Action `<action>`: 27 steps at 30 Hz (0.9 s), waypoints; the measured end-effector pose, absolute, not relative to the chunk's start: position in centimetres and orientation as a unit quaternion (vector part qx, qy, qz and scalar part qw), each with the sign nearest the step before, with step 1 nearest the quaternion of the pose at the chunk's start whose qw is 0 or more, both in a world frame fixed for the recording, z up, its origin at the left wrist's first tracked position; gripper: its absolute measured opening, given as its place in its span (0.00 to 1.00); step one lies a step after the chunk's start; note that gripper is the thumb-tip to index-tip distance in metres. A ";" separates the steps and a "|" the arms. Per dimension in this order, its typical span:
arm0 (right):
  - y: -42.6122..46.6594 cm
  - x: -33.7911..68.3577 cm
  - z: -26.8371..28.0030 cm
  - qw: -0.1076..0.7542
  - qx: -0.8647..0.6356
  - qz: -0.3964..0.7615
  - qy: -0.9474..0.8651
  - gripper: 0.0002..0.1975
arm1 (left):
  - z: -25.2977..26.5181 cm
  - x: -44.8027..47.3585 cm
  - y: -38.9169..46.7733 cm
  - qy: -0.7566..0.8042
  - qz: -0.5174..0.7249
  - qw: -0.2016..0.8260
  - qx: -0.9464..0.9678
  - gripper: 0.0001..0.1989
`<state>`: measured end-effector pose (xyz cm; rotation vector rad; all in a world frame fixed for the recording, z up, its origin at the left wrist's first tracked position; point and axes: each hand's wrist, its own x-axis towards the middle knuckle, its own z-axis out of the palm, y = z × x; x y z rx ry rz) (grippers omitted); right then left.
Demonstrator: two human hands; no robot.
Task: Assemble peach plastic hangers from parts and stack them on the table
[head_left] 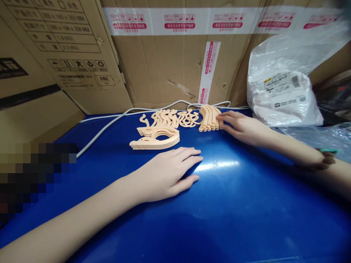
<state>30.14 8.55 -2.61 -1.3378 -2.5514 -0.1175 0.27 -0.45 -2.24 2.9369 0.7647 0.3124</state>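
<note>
My left hand [167, 173] lies palm down on the blue table, fingers stretched out and apart, holding nothing. Just beyond it is a small stack of cream plastic folding hanger bodies [156, 143]. My right hand [237, 126] reaches to the row of curved cream hanger arms [208, 118], its fingertips closed on the rightmost arm. Part of that piece is hidden by the fingers. Between these groups lie several cream hanger hooks [166, 118] with wavy shapes and a cluster of ring-like cream pieces [188, 118].
A white cable [104, 136] runs along the back of the blue table [219, 219]. Cardboard boxes [156, 65] wall off the rear and left. At the back right stands a clear plastic bag [285, 95] with white contents and a label.
</note>
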 end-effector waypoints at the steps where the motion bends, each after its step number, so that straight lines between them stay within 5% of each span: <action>1: 8.6 30.2 -2.4 0.130 -0.460 -0.037 -0.878 0.24 | -2.2 0.3 -0.5 0.251 0.102 0.046 0.962 0.22; 8: 10.2 30.2 -0.2 0.155 -0.551 -0.056 -0.818 0.21 | -2.2 0.3 -0.4 0.251 0.108 0.049 0.961 0.22; 14: 12.5 29.1 -0.3 0.130 -0.701 0.065 -0.698 0.34 | -2.2 0.2 -0.5 0.250 0.109 0.053 0.961 0.22; 27: 13.3 28.7 -0.9 0.167 -0.696 0.158 -0.680 0.22 | -2.1 0.2 -0.5 0.256 0.103 0.053 0.960 0.22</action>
